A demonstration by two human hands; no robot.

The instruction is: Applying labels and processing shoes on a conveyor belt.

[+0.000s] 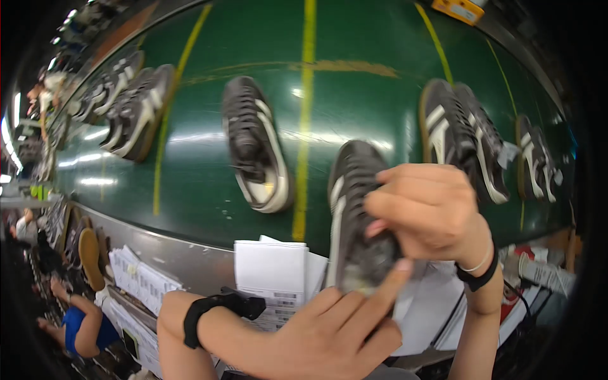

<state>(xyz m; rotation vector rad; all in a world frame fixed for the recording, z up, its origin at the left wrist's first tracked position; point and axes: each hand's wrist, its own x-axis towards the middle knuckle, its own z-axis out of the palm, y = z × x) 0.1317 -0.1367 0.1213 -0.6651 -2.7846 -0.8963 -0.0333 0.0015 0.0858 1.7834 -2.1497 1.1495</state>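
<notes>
A black sneaker (354,183) with white side stripes and black laces stands toe away from me at the near edge of the green table. Above its lacing and tongue, my right hand (430,206) is closed in a pinch; the laces or tongue edge between the fingertips are partly hidden and blurred. My left hand (335,332) bends round the heel end, its index finger reaching along the shoe's opening. The heel is covered by that hand. To the left lies a single matching sneaker (250,136), upright, its pale insole showing.
Paired black sneakers (446,126) stand at the right, others (142,114) at the far left. Yellow lines (306,126) cross the green surface (354,38). White printed sheets (269,266) lie along the metal edge. An orange box (459,9) sits at the back. Another person's arm (88,313) shows lower left.
</notes>
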